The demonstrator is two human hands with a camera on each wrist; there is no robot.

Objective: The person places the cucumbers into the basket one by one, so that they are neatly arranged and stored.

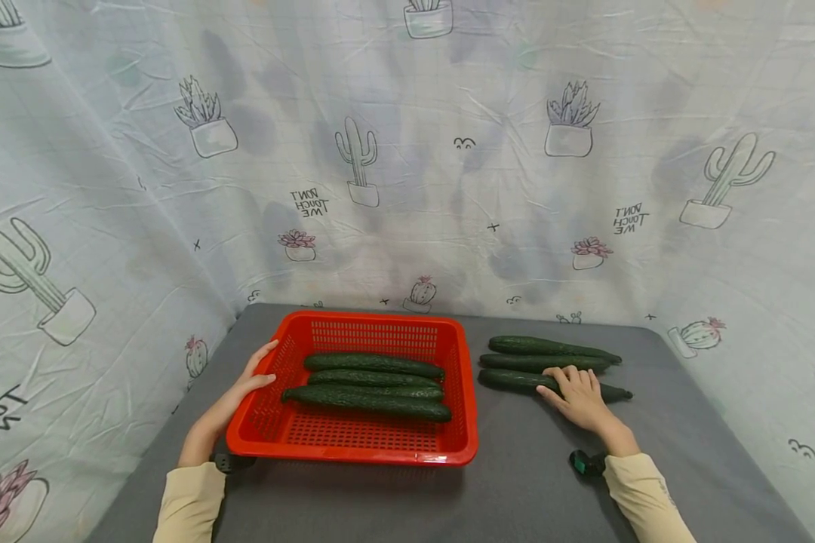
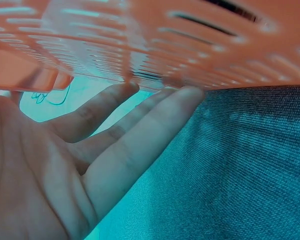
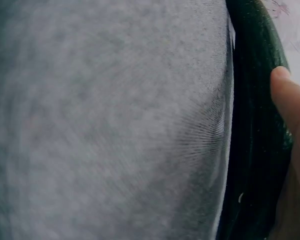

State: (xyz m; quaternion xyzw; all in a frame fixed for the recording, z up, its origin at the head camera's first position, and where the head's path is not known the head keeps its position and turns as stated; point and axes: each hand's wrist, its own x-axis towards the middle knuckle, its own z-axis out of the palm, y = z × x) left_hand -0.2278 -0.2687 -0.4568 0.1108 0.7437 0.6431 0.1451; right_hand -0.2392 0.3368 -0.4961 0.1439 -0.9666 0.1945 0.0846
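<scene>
A red plastic basket (image 1: 353,455) sits on the grey table, with several dark green cucumbers (image 1: 373,402) lying crosswise inside. My left hand (image 1: 234,394) is at the basket's left side; in the left wrist view its straight fingers (image 2: 135,145) touch the slotted wall. To the right of the basket, three cucumbers lie side by side. My right hand (image 1: 579,400) grips the nearest cucumber (image 1: 509,380) around its middle, fingers over the top. In the right wrist view the thumb (image 3: 292,97) presses against that cucumber's side; the other fingers are hidden.
The other two cucumbers, a middle one (image 1: 516,362) and a far one (image 1: 536,346), lie just behind the gripped one. Grey cloth covers the table (image 1: 516,483). A white curtain (image 1: 441,173) printed with cacti hangs behind and along both sides.
</scene>
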